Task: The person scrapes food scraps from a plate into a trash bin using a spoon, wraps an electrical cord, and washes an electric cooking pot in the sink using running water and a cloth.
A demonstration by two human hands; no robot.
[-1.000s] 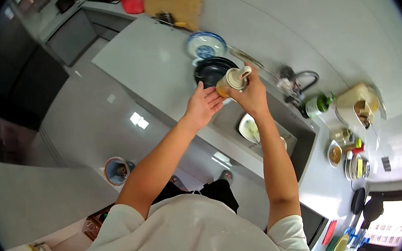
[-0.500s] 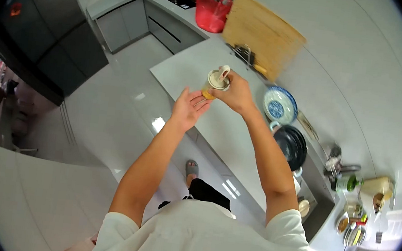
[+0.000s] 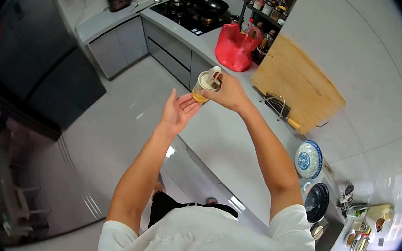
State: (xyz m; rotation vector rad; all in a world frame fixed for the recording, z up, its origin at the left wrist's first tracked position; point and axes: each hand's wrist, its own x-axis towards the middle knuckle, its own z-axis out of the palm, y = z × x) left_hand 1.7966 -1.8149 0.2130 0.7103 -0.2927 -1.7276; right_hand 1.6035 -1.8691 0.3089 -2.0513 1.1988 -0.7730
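Note:
In my right hand [image 3: 227, 93] is a small clear jar [image 3: 201, 83] with a cream lid, a looped handle on top and something yellow at its bottom. The fingers wrap round its side and it is held tilted above the counter's edge. Palm up, my left hand [image 3: 177, 113] is open just below the jar, its fingertips close under the base. Whether they touch the base I cannot tell.
The grey counter [image 3: 224, 138] runs below my hands. Beyond it stand a red plastic bag [image 3: 237, 48], a wooden cutting board [image 3: 300, 82] and a knife rack [image 3: 276, 107]. A blue-and-white plate [image 3: 308, 159] and a dark pot [image 3: 316, 203] sit at right. A wok [image 3: 209, 7] rests on the stove.
The view has turned and moved toward the stove, so the red bag, board and plate appear further right and lower. Both hands have gone along with the jar, their hold unchanged.

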